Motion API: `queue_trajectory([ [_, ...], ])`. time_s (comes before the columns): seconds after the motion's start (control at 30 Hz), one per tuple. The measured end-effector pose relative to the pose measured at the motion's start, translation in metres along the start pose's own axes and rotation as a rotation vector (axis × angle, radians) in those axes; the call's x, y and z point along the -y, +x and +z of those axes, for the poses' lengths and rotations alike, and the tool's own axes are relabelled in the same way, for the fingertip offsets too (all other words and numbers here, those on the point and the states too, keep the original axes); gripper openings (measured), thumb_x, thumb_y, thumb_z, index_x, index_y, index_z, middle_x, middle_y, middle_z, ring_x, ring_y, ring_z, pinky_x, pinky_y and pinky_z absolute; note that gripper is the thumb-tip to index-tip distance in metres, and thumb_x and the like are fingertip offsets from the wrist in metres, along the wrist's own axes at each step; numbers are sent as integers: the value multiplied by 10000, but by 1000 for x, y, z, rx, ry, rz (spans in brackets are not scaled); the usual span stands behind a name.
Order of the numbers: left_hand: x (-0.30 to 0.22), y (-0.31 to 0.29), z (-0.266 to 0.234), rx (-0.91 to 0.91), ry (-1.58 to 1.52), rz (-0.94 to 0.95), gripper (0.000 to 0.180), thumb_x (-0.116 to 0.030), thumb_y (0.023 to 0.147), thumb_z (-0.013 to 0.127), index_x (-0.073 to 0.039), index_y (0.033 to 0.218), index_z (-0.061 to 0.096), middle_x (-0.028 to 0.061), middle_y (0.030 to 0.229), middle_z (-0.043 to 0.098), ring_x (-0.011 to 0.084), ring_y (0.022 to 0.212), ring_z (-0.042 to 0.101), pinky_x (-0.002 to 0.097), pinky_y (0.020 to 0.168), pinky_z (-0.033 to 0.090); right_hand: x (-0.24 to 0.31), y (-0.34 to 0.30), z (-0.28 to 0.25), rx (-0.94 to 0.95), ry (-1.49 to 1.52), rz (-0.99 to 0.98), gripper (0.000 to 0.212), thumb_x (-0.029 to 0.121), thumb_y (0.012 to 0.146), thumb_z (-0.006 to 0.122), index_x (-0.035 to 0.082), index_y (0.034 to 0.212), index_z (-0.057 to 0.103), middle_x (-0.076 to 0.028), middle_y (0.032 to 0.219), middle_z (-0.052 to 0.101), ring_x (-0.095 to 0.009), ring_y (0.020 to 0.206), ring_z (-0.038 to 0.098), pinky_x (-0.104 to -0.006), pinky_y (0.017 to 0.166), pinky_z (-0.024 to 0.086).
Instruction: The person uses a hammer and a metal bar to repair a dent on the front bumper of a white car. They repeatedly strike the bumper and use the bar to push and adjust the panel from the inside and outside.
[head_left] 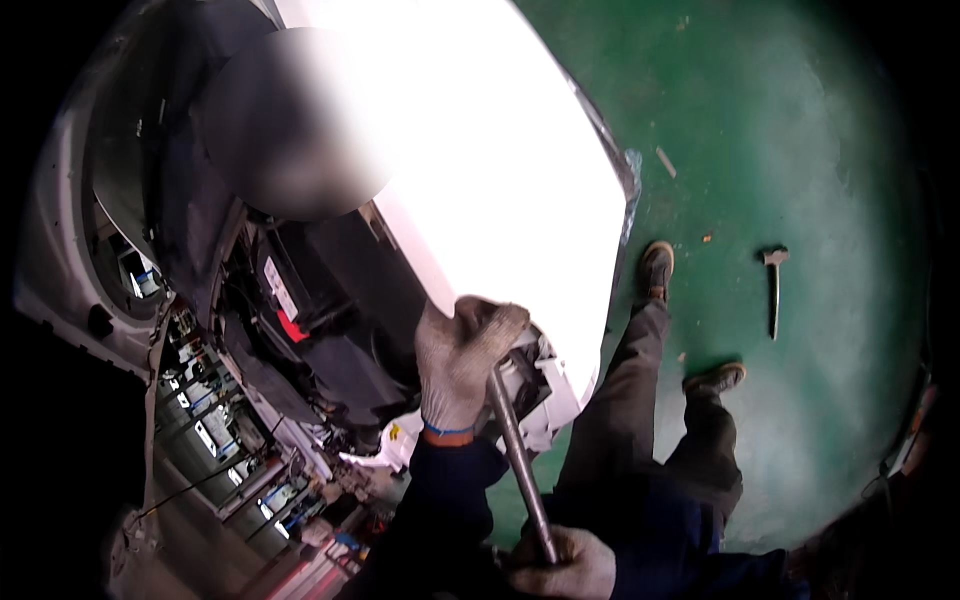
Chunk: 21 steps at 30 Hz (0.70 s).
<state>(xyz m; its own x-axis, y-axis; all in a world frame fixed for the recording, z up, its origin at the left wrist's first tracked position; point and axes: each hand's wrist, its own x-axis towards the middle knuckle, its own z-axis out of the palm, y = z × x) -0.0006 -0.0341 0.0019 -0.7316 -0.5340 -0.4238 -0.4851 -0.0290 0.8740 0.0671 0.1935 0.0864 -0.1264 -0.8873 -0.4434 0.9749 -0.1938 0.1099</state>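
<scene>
My left hand (460, 355), in a grey knit work glove, is curled at the corner edge of a white car body panel (500, 170). Its fingers are bent together, and what they close on is hidden. A long metal bar (521, 455) slants from beside that hand down to my right hand (575, 565). The right hand, also gloved, is wrapped round the bar's lower end. Just under the left hand, the bar's upper end meets an opening with a headlamp-like part (520, 380); how it sits there cannot be made out.
The car's engine bay (345, 270) lies open on the left, with a red-marked part (292, 325). A hammer (774, 290) lies on the green floor (830, 430). My shoes (657, 265) stand beside the car. Shelving with assorted parts (215, 420) shows at lower left. A blurred patch covers part of the upper view.
</scene>
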Motion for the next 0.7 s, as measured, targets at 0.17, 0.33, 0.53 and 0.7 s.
queue_trajectory([
  [0.17, 0, 6, 1, 24, -70, -15, 432, 0, 850, 803, 87, 1173, 529, 154, 909, 694, 186, 801, 702, 315, 742, 599, 21, 13, -9, -137, -109, 183, 244, 158, 925, 763, 1, 1039, 614, -22, 794, 627, -89, 645, 573, -262, 550, 450],
  [0.33, 2, 6, -2, 71, 7, 67, 500, -126, 859, 805, 107, 1182, 503, 149, 897, 663, 199, 892, 703, 365, 830, 639, 26, 15, -5, 12, 42, 247, 316, 245, 973, 719, 6, 1141, 599, -13, 769, 585, -89, 596, 539, -243, 522, 436],
  [0.53, -3, 8, -9, 177, -16, 74, 292, -107, 877, 779, 27, 1011, 556, 65, 888, 566, 114, 801, 596, 243, 712, 517, 16, 5, 9, -96, 80, 196, 341, 250, 947, 750, -5, 1106, 588, -6, 648, 516, -97, 479, 473, -254, 408, 379],
  [0.7, -12, 10, -3, 183, -9, 74, 227, -46, 893, 739, -22, 937, 517, 58, 776, 521, 122, 657, 542, 260, 573, 480, 14, 15, 26, -139, 86, 273, 383, 242, 959, 745, -7, 1197, 579, 11, 656, 484, -84, 483, 429, -256, 392, 340],
])
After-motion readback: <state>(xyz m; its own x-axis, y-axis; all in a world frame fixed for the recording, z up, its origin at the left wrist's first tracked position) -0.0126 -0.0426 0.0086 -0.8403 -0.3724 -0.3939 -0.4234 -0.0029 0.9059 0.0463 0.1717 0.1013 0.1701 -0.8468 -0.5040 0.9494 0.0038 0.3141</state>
